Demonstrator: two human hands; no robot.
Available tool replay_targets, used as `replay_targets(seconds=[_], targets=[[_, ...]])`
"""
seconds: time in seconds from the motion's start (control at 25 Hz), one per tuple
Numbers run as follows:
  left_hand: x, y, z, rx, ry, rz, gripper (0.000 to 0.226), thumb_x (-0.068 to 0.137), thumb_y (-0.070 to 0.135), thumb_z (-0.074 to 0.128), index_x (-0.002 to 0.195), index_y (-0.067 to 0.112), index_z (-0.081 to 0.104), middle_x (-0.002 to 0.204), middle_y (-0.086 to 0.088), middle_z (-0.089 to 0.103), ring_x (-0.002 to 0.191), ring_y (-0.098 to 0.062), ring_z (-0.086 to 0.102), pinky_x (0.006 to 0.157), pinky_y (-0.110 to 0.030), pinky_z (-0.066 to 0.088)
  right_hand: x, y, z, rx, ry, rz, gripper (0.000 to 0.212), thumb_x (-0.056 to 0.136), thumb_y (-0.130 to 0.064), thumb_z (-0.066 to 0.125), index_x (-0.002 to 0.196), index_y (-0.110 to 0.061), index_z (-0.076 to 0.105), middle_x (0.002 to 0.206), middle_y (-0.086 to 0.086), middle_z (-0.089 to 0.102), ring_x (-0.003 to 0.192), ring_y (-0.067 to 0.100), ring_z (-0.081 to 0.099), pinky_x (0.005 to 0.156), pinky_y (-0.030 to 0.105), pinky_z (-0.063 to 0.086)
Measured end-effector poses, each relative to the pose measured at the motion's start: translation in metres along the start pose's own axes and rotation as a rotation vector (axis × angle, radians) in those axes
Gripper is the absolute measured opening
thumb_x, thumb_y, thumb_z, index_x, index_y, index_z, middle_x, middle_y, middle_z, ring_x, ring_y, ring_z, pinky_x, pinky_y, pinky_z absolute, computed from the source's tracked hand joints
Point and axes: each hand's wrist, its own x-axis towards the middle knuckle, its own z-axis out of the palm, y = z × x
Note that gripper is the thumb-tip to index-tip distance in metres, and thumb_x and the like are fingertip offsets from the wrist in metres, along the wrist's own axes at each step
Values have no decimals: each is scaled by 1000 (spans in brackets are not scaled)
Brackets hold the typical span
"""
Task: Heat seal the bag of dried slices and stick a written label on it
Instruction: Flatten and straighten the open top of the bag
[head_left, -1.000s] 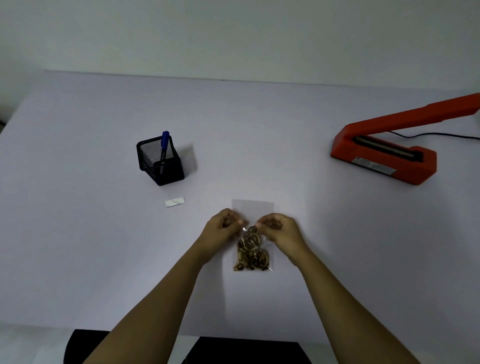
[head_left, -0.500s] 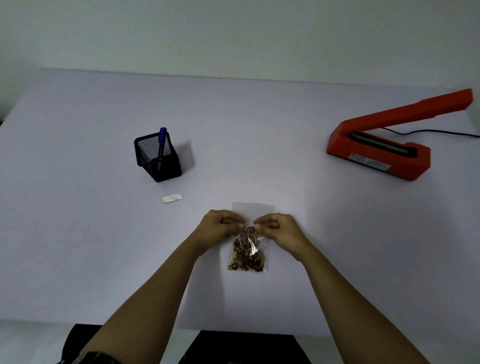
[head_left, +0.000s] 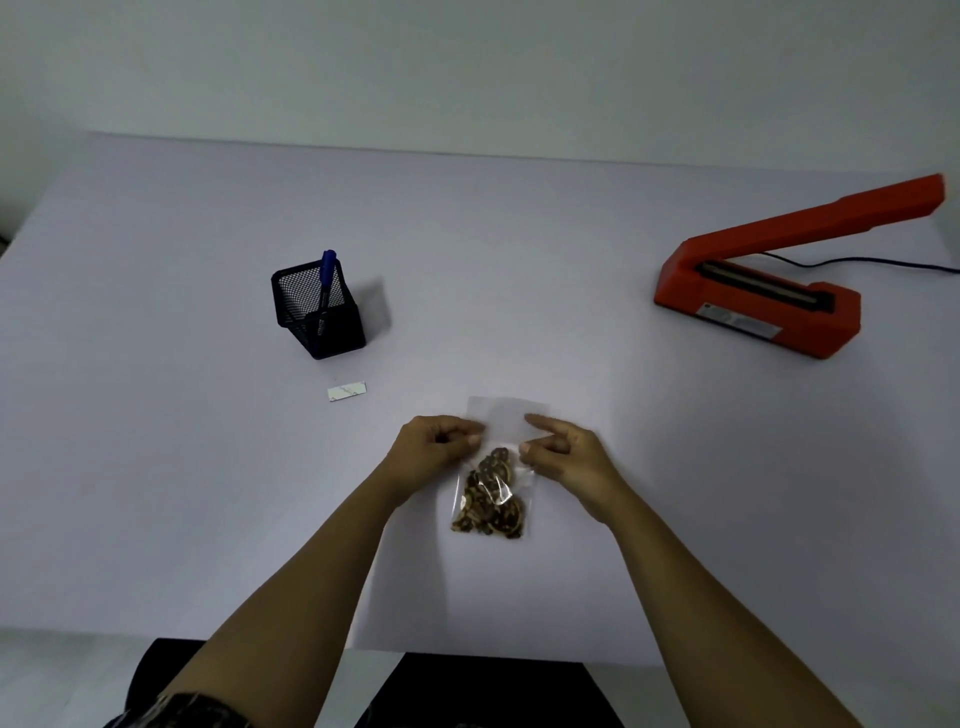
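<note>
Small clear plastic bag of brown dried slices (head_left: 492, 493) flat on the pale lilac tabletop (head_left: 519, 260), near its front edge, slices bunched low, upper part empty film. Left grip (head_left: 436, 448) pinching the bag's left edge just above the slices; right grip (head_left: 563, 453) pinching the opposite edge, forefinger stretched over the empty film. Probably very light, limp and slick, with brittle contents: no squeezing there. Best taken by the empty top corners, mouth kept flat and taut for the open red heat sealer (head_left: 758, 306), well apart at far right. White label strip (head_left: 346, 391) near the black mesh pen holder (head_left: 319, 317), untouched.
</note>
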Motion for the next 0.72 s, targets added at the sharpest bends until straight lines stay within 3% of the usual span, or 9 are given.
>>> replay_targets(seconds=[0.08,0.16,0.28,0.36,0.44,0.56,0.72], targets=[[-6,-1,3,18,79,44,32,86,15,65,113,27,54,83,-6,73,71,-3,65,71,-13,49,-2,2,1,11,43,-19,39,83,-6,66,111,-22,46,95,10,71,88,19,67,80,27,54],[-11,-2,7,-35,127,55,33,86,11,64,102,29,42,80,-9,72,65,-7,64,66,-16,50,-2,6,4,18,57,-60,28,84,-3,64,94,-20,44,94,12,70,88,20,67,81,27,53],[-11,-8,8,-44,106,58,19,88,7,59,89,22,48,86,-12,72,75,-16,65,72,-26,51,-2,13,7,19,43,-114,17,84,4,61,81,-13,59,91,8,69,89,18,65,79,18,53],[-7,-12,6,-47,45,64,19,88,-1,56,83,16,63,91,-11,72,85,-19,66,80,-30,52,-2,14,6,-29,40,-115,17,85,1,60,90,-13,68,95,3,69,91,14,65,79,14,52],[-6,-13,4,-67,1,39,23,88,-3,55,88,14,71,93,-7,71,87,-16,64,81,-27,51,-1,14,6,-71,30,-102,19,86,-1,59,98,-13,68,99,0,68,92,7,63,79,9,50],[-6,-7,4,-106,-36,8,23,89,4,57,108,11,68,101,3,68,93,-7,62,80,-13,50,-1,13,5,-81,24,-76,21,88,-2,57,102,-14,67,103,0,67,95,6,62,81,9,49],[-5,-6,3,-202,-61,-38,32,90,0,55,117,13,63,109,-2,68,102,-11,62,85,-15,51,-3,11,4,-70,13,-58,23,89,-3,56,106,-15,65,106,0,66,96,8,61,83,10,50]])
